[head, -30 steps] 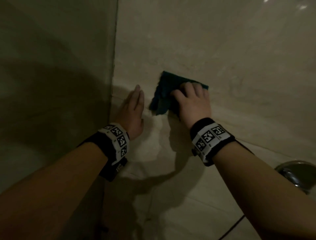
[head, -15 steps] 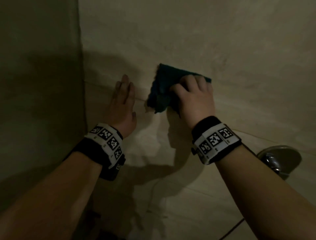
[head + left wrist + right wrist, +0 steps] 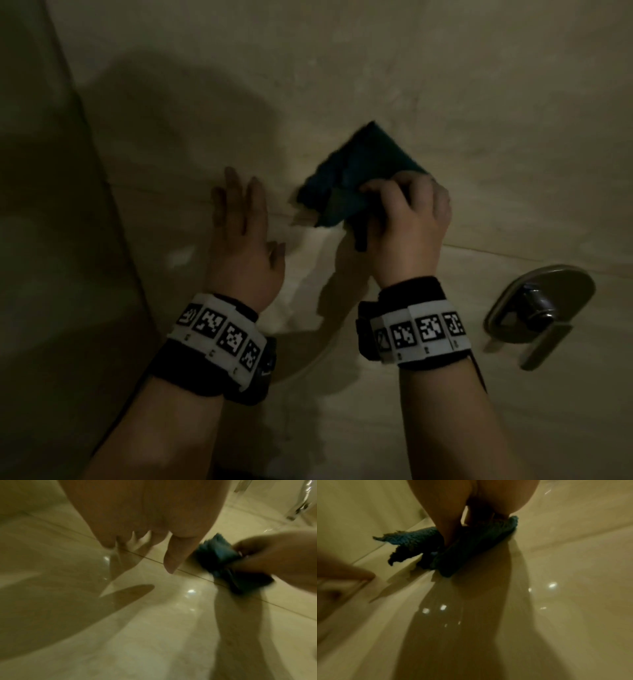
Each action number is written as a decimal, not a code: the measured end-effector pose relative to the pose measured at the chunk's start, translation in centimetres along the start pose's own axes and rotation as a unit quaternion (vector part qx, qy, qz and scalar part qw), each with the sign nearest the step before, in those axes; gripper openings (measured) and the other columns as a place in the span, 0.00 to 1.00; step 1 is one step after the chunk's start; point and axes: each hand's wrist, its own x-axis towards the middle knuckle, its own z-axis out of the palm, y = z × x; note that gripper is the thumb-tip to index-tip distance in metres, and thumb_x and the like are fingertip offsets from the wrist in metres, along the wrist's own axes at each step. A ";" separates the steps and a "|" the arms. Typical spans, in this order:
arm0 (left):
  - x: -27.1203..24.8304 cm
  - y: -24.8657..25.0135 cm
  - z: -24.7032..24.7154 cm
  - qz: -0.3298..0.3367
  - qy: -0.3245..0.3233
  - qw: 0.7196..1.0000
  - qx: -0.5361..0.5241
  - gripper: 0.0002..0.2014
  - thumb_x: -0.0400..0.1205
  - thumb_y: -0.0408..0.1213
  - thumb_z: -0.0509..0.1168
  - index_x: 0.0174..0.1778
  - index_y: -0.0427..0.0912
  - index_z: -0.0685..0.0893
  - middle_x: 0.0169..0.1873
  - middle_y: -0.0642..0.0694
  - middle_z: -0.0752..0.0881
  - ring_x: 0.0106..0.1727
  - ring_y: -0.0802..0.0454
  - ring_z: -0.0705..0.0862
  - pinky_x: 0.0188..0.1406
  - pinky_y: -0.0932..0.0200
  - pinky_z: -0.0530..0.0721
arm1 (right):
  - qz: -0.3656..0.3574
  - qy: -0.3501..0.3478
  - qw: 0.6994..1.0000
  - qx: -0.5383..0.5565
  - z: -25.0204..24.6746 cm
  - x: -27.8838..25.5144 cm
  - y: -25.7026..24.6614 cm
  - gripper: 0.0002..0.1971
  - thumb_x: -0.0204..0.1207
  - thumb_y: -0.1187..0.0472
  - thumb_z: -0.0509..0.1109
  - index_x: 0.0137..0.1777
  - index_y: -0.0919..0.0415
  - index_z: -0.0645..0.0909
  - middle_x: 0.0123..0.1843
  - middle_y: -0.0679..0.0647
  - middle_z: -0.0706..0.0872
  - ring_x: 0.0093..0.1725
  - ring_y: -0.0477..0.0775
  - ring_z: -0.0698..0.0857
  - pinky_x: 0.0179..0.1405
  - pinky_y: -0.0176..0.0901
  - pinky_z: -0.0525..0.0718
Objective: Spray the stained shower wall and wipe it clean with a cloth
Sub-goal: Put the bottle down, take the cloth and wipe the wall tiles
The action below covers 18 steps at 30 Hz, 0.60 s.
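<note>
A dark teal cloth (image 3: pixel 346 174) lies bunched against the beige tiled shower wall (image 3: pixel 479 102). My right hand (image 3: pixel 407 212) grips it with curled fingers and thumb and holds it on the wall. The right wrist view shows the cloth (image 3: pixel 471 545) folded under my fingers, one ragged corner sticking out to the left. My left hand (image 3: pixel 239 219) rests flat on the wall just left of the cloth, fingers straight and pointing up. In the left wrist view the cloth (image 3: pixel 223 561) sits to the right of my fingertips (image 3: pixel 169 563). No spray bottle is in view.
A metal shower valve plate with a lever handle (image 3: pixel 537 308) sits on the wall to the lower right of my right wrist. A wall corner (image 3: pixel 102 205) runs down the left side. A grout line (image 3: pixel 513 253) crosses the wall behind my hands.
The head view has swung left and down, so the valve is fuller in view. My right hand has turned the cloth and bunched it tighter. My left hand stays flat on the wall.
</note>
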 end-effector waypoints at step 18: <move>2.0 4.3 1.1 0.034 0.030 0.998 0.039 0.48 0.73 0.40 0.72 0.80 0.23 0.50 0.79 0.22 0.46 0.79 0.20 0.45 0.78 0.32 0.50 | 0.086 -0.018 0.996 0.002 -2.9 -1.1 4.6 0.18 0.67 0.57 0.60 0.52 0.59 0.85 0.52 0.66 0.81 0.54 0.57 0.68 0.54 0.52 0.75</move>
